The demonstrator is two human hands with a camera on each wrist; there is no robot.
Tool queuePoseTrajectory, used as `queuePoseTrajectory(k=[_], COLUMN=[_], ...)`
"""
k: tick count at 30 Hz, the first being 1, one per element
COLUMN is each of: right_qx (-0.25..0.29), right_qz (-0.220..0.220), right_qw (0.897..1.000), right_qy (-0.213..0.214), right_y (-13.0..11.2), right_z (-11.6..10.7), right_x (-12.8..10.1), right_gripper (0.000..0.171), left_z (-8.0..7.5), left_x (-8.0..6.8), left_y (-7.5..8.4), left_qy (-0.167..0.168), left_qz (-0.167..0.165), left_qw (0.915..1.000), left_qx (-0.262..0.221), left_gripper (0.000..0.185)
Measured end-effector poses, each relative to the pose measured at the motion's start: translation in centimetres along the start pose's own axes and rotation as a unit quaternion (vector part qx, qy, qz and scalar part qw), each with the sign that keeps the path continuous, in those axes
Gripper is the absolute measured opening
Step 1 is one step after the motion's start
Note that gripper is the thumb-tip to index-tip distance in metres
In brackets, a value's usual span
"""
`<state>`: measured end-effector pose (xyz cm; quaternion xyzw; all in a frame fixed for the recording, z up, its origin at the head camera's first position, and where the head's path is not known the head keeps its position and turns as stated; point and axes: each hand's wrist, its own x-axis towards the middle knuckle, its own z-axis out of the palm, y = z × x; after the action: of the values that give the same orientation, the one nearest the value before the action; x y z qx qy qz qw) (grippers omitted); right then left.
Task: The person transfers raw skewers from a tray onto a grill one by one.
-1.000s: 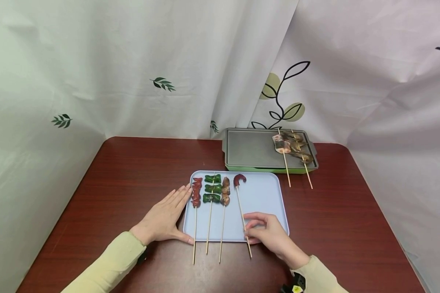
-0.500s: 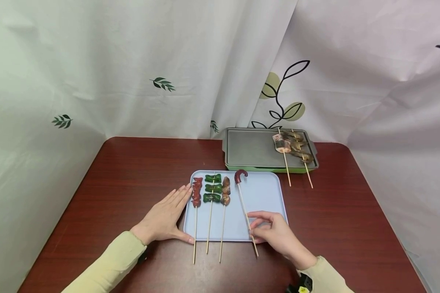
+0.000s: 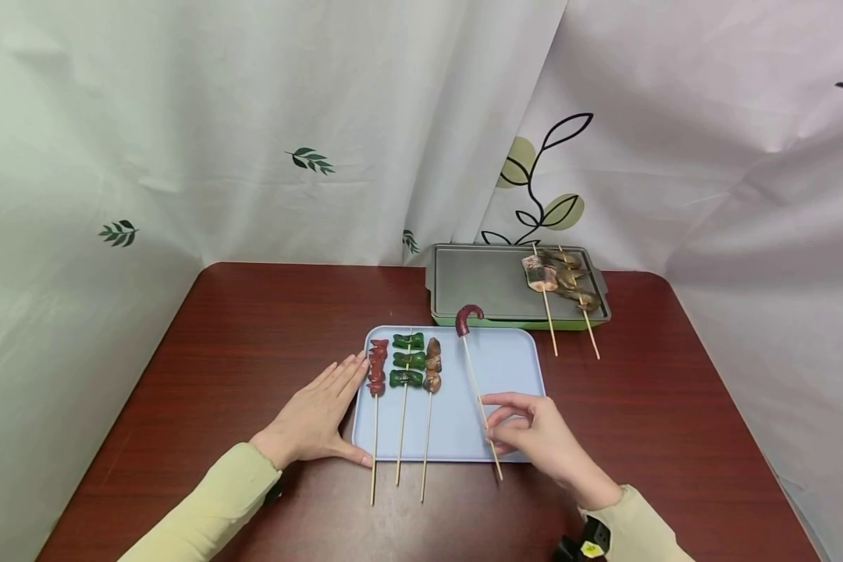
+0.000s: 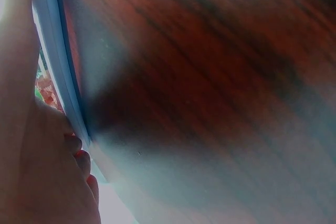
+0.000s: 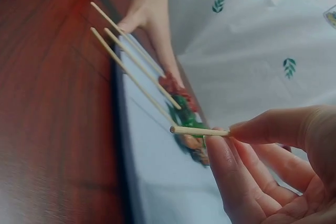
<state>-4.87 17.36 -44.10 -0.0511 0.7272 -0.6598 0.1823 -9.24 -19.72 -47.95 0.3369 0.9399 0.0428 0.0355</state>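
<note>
My right hand (image 3: 534, 437) pinches the stick of a skewer (image 3: 469, 363) between thumb and fingers. A dark red, curled piece tips that skewer, raised over the light blue tray (image 3: 513, 367) and overlapping the grill's front edge in the head view. Close up in the right wrist view, the stick's butt end (image 5: 197, 131) pokes out past the fingertips. My left hand (image 3: 316, 417) lies with straight fingers along the tray's left rim, thumb at the front corner. On the tray lie a red meat skewer (image 3: 377, 367), a green pepper skewer (image 3: 407, 361) and a brown-chunk skewer (image 3: 432, 365), sticks overhanging the front.
Behind the tray stands a grey-topped green grill (image 3: 474, 281). On its right side lie a fish-chunk skewer (image 3: 538, 275) and a brown skewer (image 3: 572, 282), sticks jutting forward. White curtains (image 3: 253, 117) hang behind the dark red table (image 3: 267, 343).
My right hand has lifted the dark red curled skewer off the tray and moved it slightly right and forward. The left hand has stayed at the tray's edge.
</note>
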Motion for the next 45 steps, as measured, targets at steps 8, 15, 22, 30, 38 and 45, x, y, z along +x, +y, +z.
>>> queuePoseTrajectory(k=[8,15,22,30,38,45], right_qx=[-0.019,-0.025,-0.052,-0.066,-0.093,-0.106], right_qz=[-0.011,-0.027,-0.068,-0.093,-0.077,-0.015], right_qw=[0.999,0.998,0.992,0.986,0.984,0.987], right_qy=[0.035,0.056,0.097,0.122,0.135,0.117], right_y=[-1.4,-2.3,-4.2,-6.2,-7.2,-7.0], right_z=[-0.9,-1.8,-3.5,-5.9,-8.3,-9.4], right_x=[0.5,1.1,2.2,3.7,6.1,8.1], right_gripper=[0.042,0.040,0.037,0.039,0.041,0.042], left_z=[-0.1,-0.1,0.0,0.0,0.0,0.0], left_x=[0.0,-0.1,-0.2,-0.2,-0.1,0.0], left_y=[0.1,0.1,0.1,0.1,0.0,0.0], left_qy=[0.001,0.003,0.008,0.008,0.010,0.009], left_qz=[-0.004,-0.004,-0.003,-0.003,0.001,0.001], left_qw=[1.0000,1.0000,0.9999,0.9999,0.9999,0.9999], left_qx=[-0.007,-0.009,-0.012,-0.012,-0.008,-0.008], left_gripper=[0.146,0.146,0.145,0.145,0.145,0.145])
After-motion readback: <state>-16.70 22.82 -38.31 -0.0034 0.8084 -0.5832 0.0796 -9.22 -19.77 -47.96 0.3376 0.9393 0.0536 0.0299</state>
